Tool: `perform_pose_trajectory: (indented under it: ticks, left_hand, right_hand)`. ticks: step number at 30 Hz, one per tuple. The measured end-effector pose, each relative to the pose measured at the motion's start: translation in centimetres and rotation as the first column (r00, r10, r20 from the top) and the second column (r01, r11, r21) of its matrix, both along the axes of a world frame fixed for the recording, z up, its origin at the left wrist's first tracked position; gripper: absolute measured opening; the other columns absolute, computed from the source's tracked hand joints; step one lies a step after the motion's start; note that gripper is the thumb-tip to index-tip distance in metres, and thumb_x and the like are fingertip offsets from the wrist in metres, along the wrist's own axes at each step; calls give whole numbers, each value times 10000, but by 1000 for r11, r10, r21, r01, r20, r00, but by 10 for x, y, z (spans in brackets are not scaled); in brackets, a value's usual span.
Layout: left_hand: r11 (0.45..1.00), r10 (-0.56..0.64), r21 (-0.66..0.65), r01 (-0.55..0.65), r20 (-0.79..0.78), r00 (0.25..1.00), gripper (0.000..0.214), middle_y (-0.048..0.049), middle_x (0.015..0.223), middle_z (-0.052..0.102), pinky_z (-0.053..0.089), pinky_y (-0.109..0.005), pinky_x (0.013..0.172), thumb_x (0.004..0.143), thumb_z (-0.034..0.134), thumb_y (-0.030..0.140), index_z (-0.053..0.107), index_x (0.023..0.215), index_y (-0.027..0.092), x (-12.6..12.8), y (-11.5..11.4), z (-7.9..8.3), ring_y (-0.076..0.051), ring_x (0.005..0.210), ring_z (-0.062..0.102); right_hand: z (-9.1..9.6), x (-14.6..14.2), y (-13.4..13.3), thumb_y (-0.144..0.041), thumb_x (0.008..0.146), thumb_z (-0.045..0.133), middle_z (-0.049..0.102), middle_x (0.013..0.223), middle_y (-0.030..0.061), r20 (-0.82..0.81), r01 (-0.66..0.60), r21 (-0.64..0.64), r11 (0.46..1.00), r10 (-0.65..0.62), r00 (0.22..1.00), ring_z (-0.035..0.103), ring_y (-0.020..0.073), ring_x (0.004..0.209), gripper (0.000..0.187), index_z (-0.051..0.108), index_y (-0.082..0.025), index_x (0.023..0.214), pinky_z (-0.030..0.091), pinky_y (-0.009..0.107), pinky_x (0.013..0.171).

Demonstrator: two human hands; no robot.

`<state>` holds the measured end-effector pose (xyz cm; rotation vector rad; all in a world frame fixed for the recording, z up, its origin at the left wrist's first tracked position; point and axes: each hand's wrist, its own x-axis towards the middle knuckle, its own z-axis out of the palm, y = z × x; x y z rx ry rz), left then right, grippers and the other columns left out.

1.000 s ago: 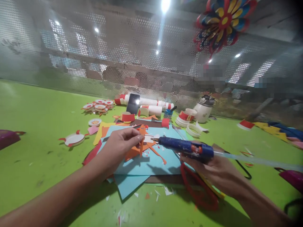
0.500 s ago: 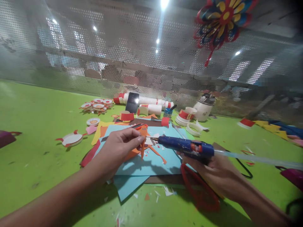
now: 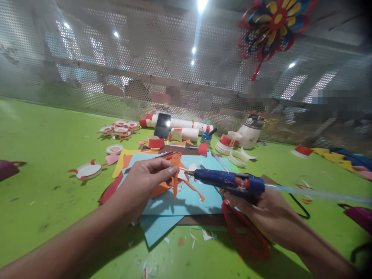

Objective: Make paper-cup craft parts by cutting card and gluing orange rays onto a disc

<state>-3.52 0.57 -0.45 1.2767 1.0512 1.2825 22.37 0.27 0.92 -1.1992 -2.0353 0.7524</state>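
Between the thumb and fingers of my left hand (image 3: 149, 178) is pinched a small orange paper figure (image 3: 175, 176) with two dots like eyes near its top and a strip hanging down. My right hand (image 3: 261, 213) is wrapped round a blue hot glue gun (image 3: 229, 182), its metal nozzle pointing left, just right of the figure. A long clear glue stick (image 3: 302, 192) runs out of the gun's back. Beneath both hands lies light blue paper (image 3: 162, 207) strewn with orange and white scraps. Red-handled scissors (image 3: 247, 240) lie below my right hand, partly hidden by it.
Round white paper pieces with red tabs (image 3: 88, 171) lie at left. Behind the paper are a phone (image 3: 162, 126), long white-and-red tubes (image 3: 186, 123), paper cups (image 3: 225, 144), a blue jar (image 3: 206, 137) and a white bottle (image 3: 250, 131). A perforated screen (image 3: 174, 73) stands beyond the green table (image 3: 43, 228).
The glue gun and my right hand have shifted very slightly to the right, and the nozzle now sits a little farther from the orange figure. My left hand stays almost still.
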Motion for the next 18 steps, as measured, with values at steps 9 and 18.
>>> perform_pose_trajectory:
  ticks: [9, 18]
  left_hand:
    - [1000, 10, -29, -10, -10, 1000, 196, -39, 722, 646, 419, -277, 679, 749, 700, 357, 703, 720, 163, -1, 0, -1, -149, 695, 560]
    - [999, -17, -51, 18, 35, 999, 176, -30, 712, 636, 403, -263, 684, 748, 708, 330, 711, 712, 158, 1, -1, 0, -126, 686, 527]
  right_hand:
    - [0, 1, -4, -408, 825, 613, 712, 822, 52, -12, 6, -29, 1000, -6, 1000, 664, 213, 742, 224, 669, -227, 943, 563, 281, 598]
    - [6, 0, -5, -411, 853, 574, 711, 904, 60, 70, 43, -13, 999, -42, 997, 661, 232, 857, 235, 660, -214, 948, 566, 312, 719]
